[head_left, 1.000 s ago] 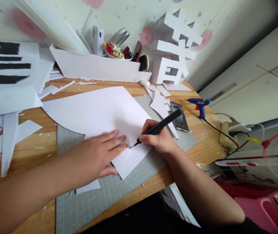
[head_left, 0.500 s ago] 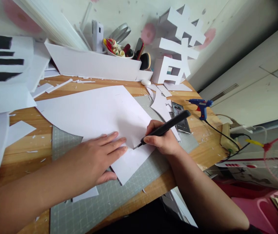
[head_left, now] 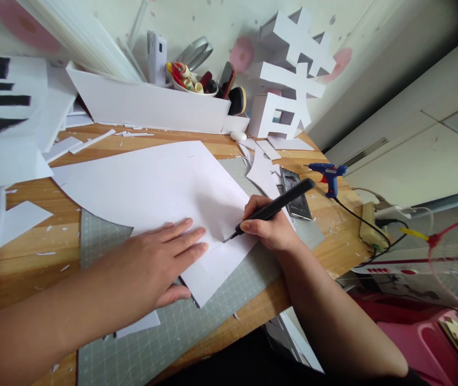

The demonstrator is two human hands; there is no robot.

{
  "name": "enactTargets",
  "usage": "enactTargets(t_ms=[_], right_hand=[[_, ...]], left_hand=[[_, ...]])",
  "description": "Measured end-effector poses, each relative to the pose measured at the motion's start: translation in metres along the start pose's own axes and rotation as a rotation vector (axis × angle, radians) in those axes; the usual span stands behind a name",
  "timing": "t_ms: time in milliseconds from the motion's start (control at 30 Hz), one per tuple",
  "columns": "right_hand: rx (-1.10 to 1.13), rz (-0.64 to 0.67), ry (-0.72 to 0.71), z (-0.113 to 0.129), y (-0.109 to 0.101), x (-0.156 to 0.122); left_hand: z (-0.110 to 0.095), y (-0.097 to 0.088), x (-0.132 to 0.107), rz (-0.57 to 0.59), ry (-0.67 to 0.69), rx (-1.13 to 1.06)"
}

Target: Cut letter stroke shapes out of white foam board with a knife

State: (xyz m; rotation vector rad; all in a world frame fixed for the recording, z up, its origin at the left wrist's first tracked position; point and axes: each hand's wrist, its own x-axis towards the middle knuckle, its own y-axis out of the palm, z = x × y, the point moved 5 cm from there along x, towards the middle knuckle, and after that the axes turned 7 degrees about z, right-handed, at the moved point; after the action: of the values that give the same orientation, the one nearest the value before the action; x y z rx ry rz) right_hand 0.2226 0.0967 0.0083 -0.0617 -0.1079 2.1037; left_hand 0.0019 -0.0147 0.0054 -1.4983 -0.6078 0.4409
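Observation:
A large white sheet (head_left: 148, 182) lies across a grey-green cutting mat (head_left: 181, 327) on a wooden desk. My left hand (head_left: 160, 262) lies flat on the sheet's near part, fingers stretched out and pressing it down. My right hand (head_left: 269, 228) is closed on a black craft knife (head_left: 273, 206). The knife's tip touches the sheet just right of my left fingertips.
A blue glue gun (head_left: 329, 172) with a black cord lies at the desk's right edge, beside a phone (head_left: 295, 190). A white block-letter model (head_left: 289, 75) and a white tray (head_left: 148, 104) of tools stand at the back. Paper offcuts (head_left: 20, 214) litter the left.
The knife tip has moved a little to the right along the sheet, away from my left fingertips. My left hand has stayed flat on the paper.

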Motion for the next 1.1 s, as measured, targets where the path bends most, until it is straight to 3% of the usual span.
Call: enactTargets(t_ms=[600,800,933,1100], right_hand=[[0.040,-0.054,-0.040,-0.009,-0.008,-0.001],[0.237,-0.312,-0.160,-0.007,0.000,0.000],[0.159,-0.455,-0.197,-0.001,0.005,-0.005],[-0.098,-0.335,-0.189,0.017,0.021,0.001]], left_hand=[[0.004,0.001,-0.002,-0.012,-0.033,-0.077],[0.004,-0.001,0.000,-0.025,-0.042,-0.090],[0.005,-0.001,0.001,-0.014,-0.047,-0.126],[0.007,0.001,0.001,-0.031,-0.105,-0.128]])
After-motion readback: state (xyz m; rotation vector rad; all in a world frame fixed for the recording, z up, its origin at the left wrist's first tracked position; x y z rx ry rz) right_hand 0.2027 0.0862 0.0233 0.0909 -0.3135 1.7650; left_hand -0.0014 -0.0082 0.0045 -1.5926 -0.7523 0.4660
